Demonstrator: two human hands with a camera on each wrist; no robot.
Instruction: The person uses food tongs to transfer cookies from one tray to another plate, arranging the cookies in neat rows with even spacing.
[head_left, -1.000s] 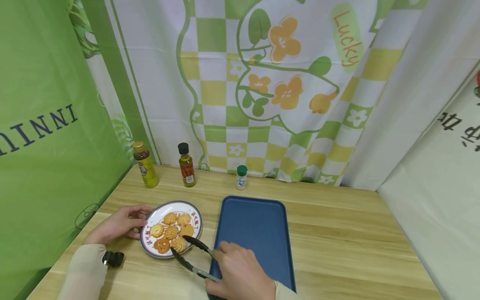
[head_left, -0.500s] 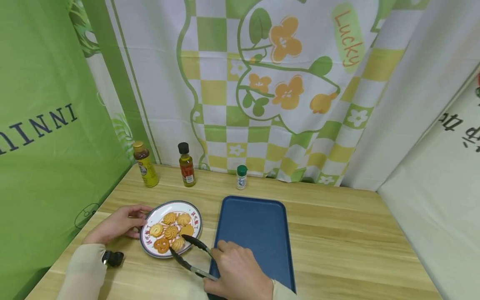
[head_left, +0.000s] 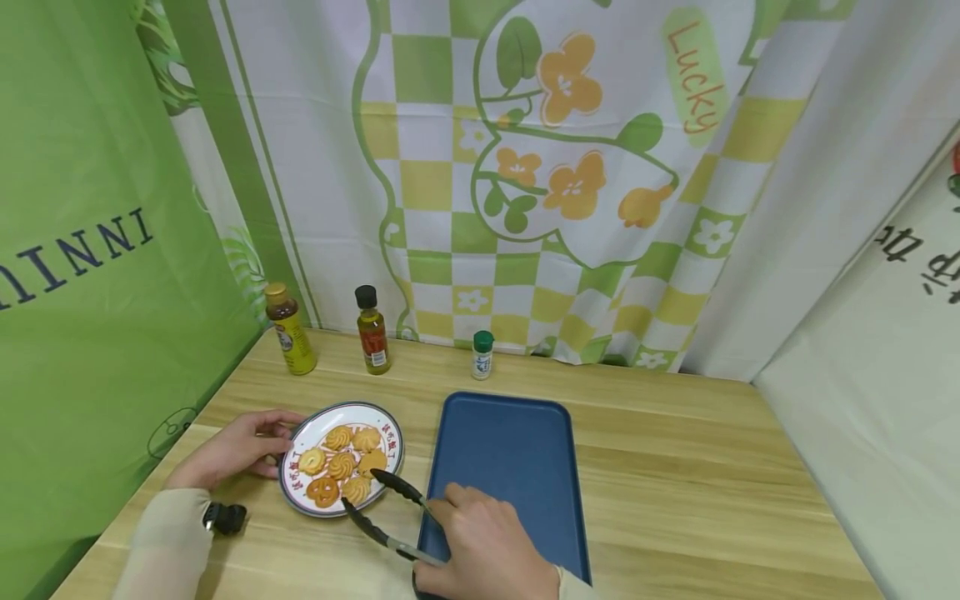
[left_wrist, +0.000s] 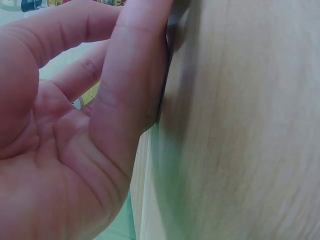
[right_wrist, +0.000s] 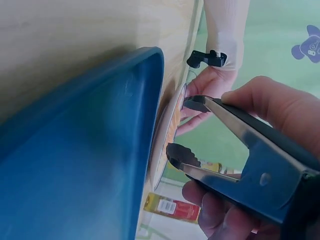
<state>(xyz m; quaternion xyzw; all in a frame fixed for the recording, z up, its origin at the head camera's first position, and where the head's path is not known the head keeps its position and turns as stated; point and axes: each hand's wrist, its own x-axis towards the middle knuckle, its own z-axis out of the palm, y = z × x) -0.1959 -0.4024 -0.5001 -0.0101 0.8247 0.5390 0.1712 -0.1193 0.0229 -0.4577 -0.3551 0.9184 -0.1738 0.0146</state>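
In the head view my left hand (head_left: 243,446) holds the left rim of a white oval plate (head_left: 352,410) with a dark edge. Several golden cookies (head_left: 341,465) lie on it, among them a pretzel-shaped one (head_left: 323,492). My right hand (head_left: 487,542) grips metal tongs (head_left: 405,550) with black tips. Those tips are spread apart over the lower right of the plate, on either side of a swirled cookie (head_left: 356,490); whether they touch it I cannot tell. The right wrist view shows thumb and fingers round the tongs (right_wrist: 265,180). Close up, the left hand (left_wrist: 100,115) hides most of the plate.
A dark blue tray (head_left: 502,450) lies right of the plate, beneath my right hand. Along the back stand a yellow-labelled bottle (head_left: 292,333), an oil bottle (head_left: 373,333) and a green-capped shaker (head_left: 482,357). Curtains hang behind the wooden table (head_left: 675,483).
The tongs' tips have shifted slightly, and the upper one has moved a little to the right, so they stand somewhat wider apart. The left hand and plate look unmoved.
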